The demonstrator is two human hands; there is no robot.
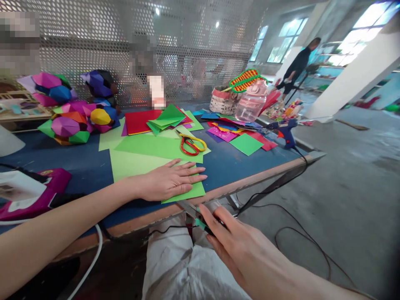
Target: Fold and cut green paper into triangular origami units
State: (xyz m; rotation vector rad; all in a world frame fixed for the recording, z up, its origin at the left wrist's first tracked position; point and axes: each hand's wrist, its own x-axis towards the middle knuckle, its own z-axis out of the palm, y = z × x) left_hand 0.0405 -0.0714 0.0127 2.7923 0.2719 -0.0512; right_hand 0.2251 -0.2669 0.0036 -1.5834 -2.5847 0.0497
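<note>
The green paper sheet (187,192) lies at the near edge of the blue tabletop (87,166), my left hand (170,180) pressing it flat with fingers spread, while my right hand (237,241) is closed around a green-handled blade (195,214) below that edge, red-and-yellow scissors (191,144) lying farther back.

Workshop room, daylit from the upper right.
Perforated metal screen (131,50) spans the top left; bright windows (289,39) upper right; grey concrete floor (343,179) fills the right.

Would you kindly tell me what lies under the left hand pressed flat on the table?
The left hand rests on a light green paper sheet lying on the blue table. The paper beneath the palm is hidden.
</note>
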